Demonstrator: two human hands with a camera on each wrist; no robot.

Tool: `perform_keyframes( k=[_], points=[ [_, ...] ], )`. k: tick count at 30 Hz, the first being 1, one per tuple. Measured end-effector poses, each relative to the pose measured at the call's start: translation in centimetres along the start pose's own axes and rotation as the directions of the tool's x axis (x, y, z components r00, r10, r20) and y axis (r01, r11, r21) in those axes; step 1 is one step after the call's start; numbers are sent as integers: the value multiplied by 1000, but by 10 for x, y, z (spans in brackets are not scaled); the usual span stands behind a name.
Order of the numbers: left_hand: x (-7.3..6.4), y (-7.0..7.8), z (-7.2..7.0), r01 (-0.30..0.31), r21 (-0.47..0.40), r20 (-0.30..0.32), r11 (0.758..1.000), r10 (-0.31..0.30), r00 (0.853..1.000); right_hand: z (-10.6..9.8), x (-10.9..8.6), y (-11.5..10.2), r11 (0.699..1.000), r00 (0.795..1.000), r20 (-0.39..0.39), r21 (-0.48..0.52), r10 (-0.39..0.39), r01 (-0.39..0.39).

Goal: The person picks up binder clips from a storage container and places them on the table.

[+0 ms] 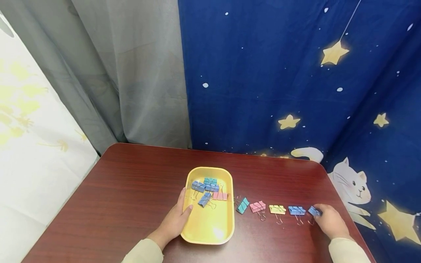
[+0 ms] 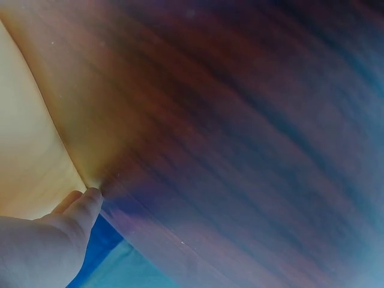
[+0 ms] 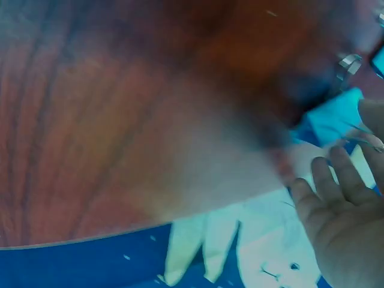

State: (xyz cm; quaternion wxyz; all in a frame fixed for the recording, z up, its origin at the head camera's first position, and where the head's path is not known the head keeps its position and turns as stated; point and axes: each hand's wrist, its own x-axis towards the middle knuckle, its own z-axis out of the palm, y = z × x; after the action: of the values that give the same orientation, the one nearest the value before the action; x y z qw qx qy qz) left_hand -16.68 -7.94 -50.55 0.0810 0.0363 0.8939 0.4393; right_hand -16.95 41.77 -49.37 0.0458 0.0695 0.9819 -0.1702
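My left hand point(image 1: 173, 220) grips the left side of a yellow tray point(image 1: 201, 231), thumb over the rim and fingers along the outer wall. In the tray's far half lie several binder clips: blue, teal and a pink one point(image 1: 220, 196). At the right end of a row on the table, my right hand point(image 1: 331, 222) pinches a blue binder clip point(image 1: 314, 210). That clip point(image 3: 331, 119) shows by the thumb and fingertips in the right wrist view. Leftward from it run a blue clip point(image 1: 297, 210), a yellow clip point(image 1: 277, 209), a pink clip point(image 1: 257, 206) and a teal clip point(image 1: 242, 205).
The dark red wooden table point(image 1: 131, 182) has its right edge close beside my right hand. Behind it hang a grey curtain point(image 1: 148, 73) and a blue star-patterned curtain point(image 1: 246, 73). A white patterned cloth point(image 1: 39, 164) hangs at the left.
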Motion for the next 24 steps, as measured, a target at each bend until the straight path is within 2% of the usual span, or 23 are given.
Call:
perform_keyframes(
  k=[5, 15, 24],
  points=[
    [0, 0, 0, -4, 0, -2, 1000, 4, 1000, -10, -2, -10, 997, 996, -51, -15, -75, 74],
    [1, -1, 1, -7, -6, -1, 1000, 7, 1000, -30, -4, -58, 988, 983, -99, -37, -152, 149],
    [2, -3, 2, -6, -5, -2, 1000, 6, 1000, -28, -4, -99, 962, 952, -144, -39, -272, 269]
  ],
)
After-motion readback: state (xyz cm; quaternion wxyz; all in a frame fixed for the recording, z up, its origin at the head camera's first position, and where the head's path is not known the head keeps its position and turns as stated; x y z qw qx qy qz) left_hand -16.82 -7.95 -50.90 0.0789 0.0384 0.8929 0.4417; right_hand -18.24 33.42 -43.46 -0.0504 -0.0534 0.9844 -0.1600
